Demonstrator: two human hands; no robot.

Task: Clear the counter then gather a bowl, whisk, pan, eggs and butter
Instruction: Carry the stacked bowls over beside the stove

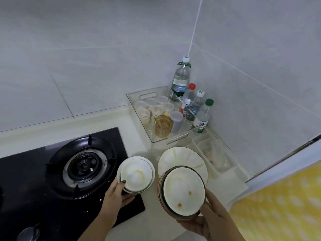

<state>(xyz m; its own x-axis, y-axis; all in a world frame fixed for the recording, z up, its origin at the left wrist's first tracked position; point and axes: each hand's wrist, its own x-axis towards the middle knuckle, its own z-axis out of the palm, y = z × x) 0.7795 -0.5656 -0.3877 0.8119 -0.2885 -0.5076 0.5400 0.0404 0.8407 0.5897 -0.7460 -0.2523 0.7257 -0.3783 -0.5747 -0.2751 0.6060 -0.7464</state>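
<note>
My left hand (116,195) grips a small stack of dirty white bowls (136,173) by its near rim, thumb inside, at the right edge of the stove. My right hand (206,218) holds a second stack of bowls (182,190) from below and the side; the top bowl is white with food bits, and red-rimmed bowls show beneath it. Behind this stack a white plate (180,158) with green marks lies on the pale counter (139,141).
A black gas stove (81,166) fills the left. In the corner stands a clear tray (156,134) with cups and jars, and several water bottles (180,82). A clear plastic box (215,159) sits at the right. A yellow patterned surface (281,206) lies at the lower right.
</note>
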